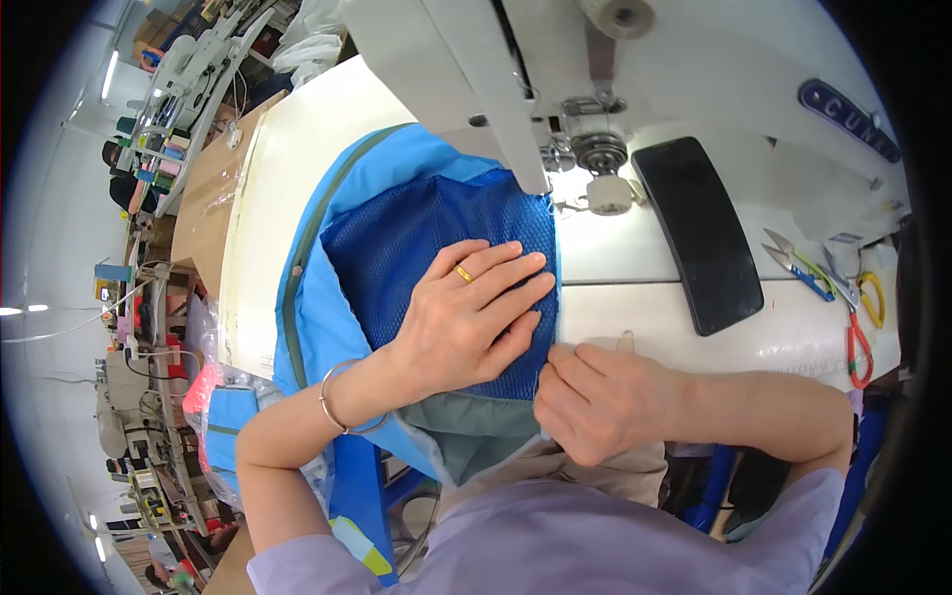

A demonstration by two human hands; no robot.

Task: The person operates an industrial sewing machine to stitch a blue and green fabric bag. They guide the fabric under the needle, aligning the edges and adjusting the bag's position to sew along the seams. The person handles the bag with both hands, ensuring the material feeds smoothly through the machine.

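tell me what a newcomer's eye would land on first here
Probably the vivid blue mesh at the centre, set in lighter blue fabric, with the left hand spread flat on it and the right hand curled at its right edge. Above looms the pale sewing machine, a bright glow by its needle area. Right of that, a black phone stands out against the white work surface.

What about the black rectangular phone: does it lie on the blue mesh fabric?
No, the phone lies apart, right of the mesh fabric.
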